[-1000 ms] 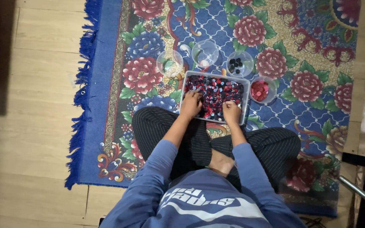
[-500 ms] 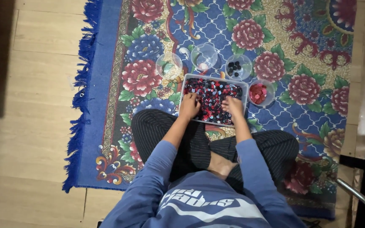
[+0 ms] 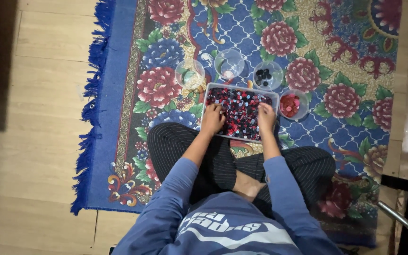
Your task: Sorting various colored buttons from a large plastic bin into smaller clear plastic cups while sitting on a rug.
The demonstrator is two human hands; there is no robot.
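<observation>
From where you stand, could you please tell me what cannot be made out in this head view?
- Fingertips of the left hand and right hand: curled into the tray, so any grip is hidden.
- Single pieces in the tray: too small to tell their shape.
- Contents of the two left clear bowls: too faint to tell.
- Metal frame at lower right: cut off by the edge.

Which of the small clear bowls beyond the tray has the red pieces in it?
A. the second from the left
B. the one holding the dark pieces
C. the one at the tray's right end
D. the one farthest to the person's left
C: the bowl of red pieces sits at the right end of the tray, near the right hand; the dark pieces lie in another bowl.
</observation>
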